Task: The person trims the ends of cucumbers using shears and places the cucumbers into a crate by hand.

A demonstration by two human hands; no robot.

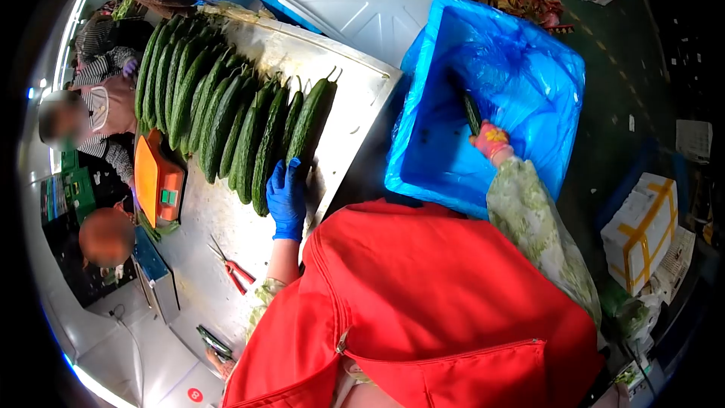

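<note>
Several long dark-green cucumbers (219, 106) lie side by side in a row on the pale worktop (355, 75). My left hand (286, 200), in a blue glove, has its fingers closed about the lower end of the rightmost cucumber (311, 117); the thumb is hard to see. To the right, my right hand (491, 142), in a pink patterned glove, grips another cucumber (472, 112) inside a blue bin (408, 128). Blue plastic film (521, 68) lines this bin. The far end of that cucumber fades into shadow.
Red-handled scissors (234, 266) lie on the worktop near an orange scale (160, 177). Two people stand across the worktop, and another hand (220, 363) shows at lower left. A white lid (366, 4) leans behind; a taped white box (642, 230) stands at right.
</note>
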